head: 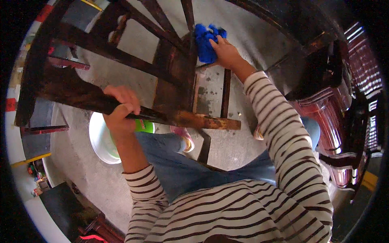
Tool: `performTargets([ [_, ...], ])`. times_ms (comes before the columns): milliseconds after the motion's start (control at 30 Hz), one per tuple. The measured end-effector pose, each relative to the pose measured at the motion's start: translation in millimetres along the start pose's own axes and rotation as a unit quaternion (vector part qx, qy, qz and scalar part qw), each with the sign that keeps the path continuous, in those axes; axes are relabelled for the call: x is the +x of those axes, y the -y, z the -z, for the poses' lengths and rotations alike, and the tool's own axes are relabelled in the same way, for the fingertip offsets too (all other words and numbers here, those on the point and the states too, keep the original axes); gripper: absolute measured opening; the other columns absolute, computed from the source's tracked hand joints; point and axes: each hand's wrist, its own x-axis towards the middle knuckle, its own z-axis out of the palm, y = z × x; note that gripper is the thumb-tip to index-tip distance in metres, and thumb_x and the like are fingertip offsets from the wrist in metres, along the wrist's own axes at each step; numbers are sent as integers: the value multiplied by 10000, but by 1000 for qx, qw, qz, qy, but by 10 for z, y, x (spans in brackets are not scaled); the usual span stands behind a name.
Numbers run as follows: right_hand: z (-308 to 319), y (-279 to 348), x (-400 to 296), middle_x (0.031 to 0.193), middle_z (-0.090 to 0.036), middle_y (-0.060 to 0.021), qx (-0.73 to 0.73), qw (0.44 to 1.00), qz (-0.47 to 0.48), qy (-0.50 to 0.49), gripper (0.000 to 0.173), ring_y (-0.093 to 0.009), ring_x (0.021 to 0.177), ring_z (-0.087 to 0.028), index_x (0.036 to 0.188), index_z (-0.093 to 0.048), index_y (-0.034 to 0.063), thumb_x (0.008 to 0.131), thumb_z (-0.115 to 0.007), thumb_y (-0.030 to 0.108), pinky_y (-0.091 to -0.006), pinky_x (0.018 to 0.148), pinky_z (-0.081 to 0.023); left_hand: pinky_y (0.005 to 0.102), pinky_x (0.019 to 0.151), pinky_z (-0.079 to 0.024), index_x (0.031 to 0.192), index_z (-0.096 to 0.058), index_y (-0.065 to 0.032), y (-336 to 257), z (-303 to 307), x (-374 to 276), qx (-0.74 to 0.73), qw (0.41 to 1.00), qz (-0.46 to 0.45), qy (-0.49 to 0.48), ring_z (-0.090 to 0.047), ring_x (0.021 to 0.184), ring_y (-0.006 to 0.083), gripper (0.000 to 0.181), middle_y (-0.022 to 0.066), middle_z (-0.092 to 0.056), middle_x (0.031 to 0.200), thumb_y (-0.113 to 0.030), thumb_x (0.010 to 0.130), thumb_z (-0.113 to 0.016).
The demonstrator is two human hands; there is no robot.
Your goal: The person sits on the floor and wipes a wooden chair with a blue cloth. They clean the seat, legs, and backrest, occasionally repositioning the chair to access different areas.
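Note:
A dark wooden chair (173,63) lies tipped before me, with worn, lighter wood near the end of one leg (209,121). My left hand (121,104) is wrapped around a long dark rail of its frame. In my right hand (225,51) is a bunched blue cloth (206,44), pressed against the chair's far upright beside the seat. The fingers partly sink into the cloth, so their tips are hidden. Below my left forearm stands a white and green bucket (101,138), partly covered by the arm and my knee.
Dark polished wooden furniture (322,115) stands close on my right. Another dark piece of furniture (76,212) is at lower left. The concrete floor (82,170) shows wet spots (209,91) beyond the chair leg. A yellow line (32,159) runs near the left rim.

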Motion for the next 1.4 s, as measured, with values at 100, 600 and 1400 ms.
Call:
performTargets([
  [100,-324,-12,-90,1278,-423,-185,-27,998,-52,35,578,-386,1134,-476,1242,-470,200,706,-646,73,-444,846,-490,268,416,-375,740,-431,-48,-43,10,-7,4,1000,-2,12,-400,478,170,172,61,-390,611,5,621,-543],
  [600,155,884,-1333,1231,-538,-236,466,778,-158,390,702,-331,1101,-547,1267,-486,-1,686,-643,360,-395,878,-454,277,440,-419,796,-479,-42,18,-160,-37,36,999,-23,4,-440,502,179,211,65,-432,641,25,614,-562],
  [1400,182,562,-578,1089,-631,-123,677,664,-318,-5,633,-206,991,-589,1263,-490,5,811,-646,420,-324,858,-457,277,427,-388,705,-433,-36,67,-353,-149,20,999,-17,44,-419,477,181,171,59,-400,590,6,576,-537],
])
